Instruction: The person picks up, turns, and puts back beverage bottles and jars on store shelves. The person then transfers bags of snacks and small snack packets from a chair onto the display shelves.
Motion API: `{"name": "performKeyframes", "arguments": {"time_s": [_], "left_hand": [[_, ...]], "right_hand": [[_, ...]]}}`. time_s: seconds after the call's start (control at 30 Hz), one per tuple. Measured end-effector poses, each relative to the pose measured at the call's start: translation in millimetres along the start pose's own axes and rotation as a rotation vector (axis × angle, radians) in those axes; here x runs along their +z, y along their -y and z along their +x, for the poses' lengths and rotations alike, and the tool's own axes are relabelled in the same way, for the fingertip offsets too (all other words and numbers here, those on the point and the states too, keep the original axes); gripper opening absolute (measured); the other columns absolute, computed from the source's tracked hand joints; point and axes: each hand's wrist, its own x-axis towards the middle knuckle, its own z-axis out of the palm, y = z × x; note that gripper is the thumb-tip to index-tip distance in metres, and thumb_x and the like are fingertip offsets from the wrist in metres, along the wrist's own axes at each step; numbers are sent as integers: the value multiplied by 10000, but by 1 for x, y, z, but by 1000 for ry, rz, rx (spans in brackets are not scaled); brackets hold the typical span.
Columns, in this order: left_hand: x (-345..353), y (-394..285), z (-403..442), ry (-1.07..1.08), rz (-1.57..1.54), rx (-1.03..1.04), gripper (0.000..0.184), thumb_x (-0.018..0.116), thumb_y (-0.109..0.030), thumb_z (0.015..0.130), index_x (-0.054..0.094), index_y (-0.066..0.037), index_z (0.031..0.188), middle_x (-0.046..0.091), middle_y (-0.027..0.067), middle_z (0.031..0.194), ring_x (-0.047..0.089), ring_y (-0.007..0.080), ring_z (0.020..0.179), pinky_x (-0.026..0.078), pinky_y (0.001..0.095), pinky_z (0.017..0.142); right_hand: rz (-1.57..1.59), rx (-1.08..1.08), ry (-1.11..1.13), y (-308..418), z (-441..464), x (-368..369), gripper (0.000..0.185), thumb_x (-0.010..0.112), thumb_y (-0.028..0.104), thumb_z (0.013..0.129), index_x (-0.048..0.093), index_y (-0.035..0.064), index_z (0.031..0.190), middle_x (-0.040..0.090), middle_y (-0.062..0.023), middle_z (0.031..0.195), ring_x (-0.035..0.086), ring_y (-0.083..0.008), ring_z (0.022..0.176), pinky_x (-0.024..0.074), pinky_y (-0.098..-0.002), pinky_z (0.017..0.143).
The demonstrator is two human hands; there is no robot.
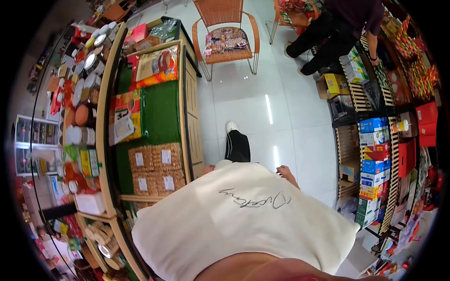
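My left hand [209,169] hangs low by my left side, close to the wooden display stand. My shirt partly covers it, and its fingers are too small to make out. On the other side, my right hand [283,171] hangs over the tiled floor with its fingers loosely apart, and I see nothing held in it. Nearest to my left hand, packs of brown snack food with white labels [157,169] lie on the stand's green lining [161,114]. One shoe [231,126] shows ahead of me on the tiles.
A wicker chair [226,57] bearing small packets stands ahead. At the upper right, another person [335,33] stands by shelves. Stacked boxes [373,166] line the right side, a cardboard box [349,171] beside them. Jars [84,89] crowd the left shelf.
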Motion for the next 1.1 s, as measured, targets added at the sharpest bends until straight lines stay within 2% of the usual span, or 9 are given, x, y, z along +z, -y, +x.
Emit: {"name": "performKeyframes", "arguments": {"time_s": [0.2,0.27,0.3,0.4,0.5,0.63,0.8,1.0,1.1], "left_hand": [[-84,-69,148,-130,-331,-39,303,524,-254,788,628,9,897,638,156,780,608,280,734,474,353,694],[-110,-101,207,-151,-439,-10,305,524,-254,787,627,12,896,637,156,773,607,278,726,474,354,690],[-123,-113,234,-152,-448,-10,306,524,-254,787,626,13,896,637,156,770,607,277,721,475,354,688],[-163,-125,299,-75,-301,-51,307,535,-231,792,607,39,920,632,139,730,607,223,695,478,332,661],[-212,-176,331,-129,-417,-27,301,511,-207,824,583,40,981,632,125,754,606,200,696,483,309,648],[-234,-184,352,-152,-565,-85,307,483,-190,851,554,43,1038,628,130,812,604,197,737,485,293,661],[-227,-163,339,-156,-507,-487,310,494,-198,845,558,40,1031,628,139,817,603,184,742,486,295,645],[-221,-129,364,-158,-167,-603,313,502,-220,841,566,33,1015,631,134,802,600,182,710,485,299,620],[-239,-139,413,-195,-124,-545,315,505,-231,840,570,29,1007,632,132,795,599,182,694,484,300,608]], "right_hand": [[-243,-224,36,193,78,-31,332,439,282,757,594,-4,690,623,-144,675,597,-214,646,464,-355,593],[-171,-402,-28,264,124,-40,242,434,207,773,540,17,668,572,-97,631,521,-174,531,409,-301,484],[-258,-679,-69,294,145,-45,255,419,184,777,500,40,583,526,-74,591,476,-159,513,382,-287,483],[365,-721,27,410,110,-37,233,395,197,807,399,71,611,431,-41,563,405,-124,517,343,-259,485],[350,-772,12,463,114,-25,234,379,224,830,391,79,648,423,-41,563,402,-122,512,341,-257,488],[439,-512,20,447,170,-17,271,355,212,842,412,55,628,427,-51,536,399,-137,461,326,-276,436],[501,35,-193,394,228,-44,163,380,229,763,379,127,636,403,-30,513,343,-103,399,279,-254,371],[343,8,-166,435,290,-79,208,369,215,767,356,111,588,370,-46,496,393,-158,424,309,-270,400],[468,-47,-28,531,348,-99,229,359,221,790,359,116,586,359,-45,499,404,-150,465,338,-269,447]]}}
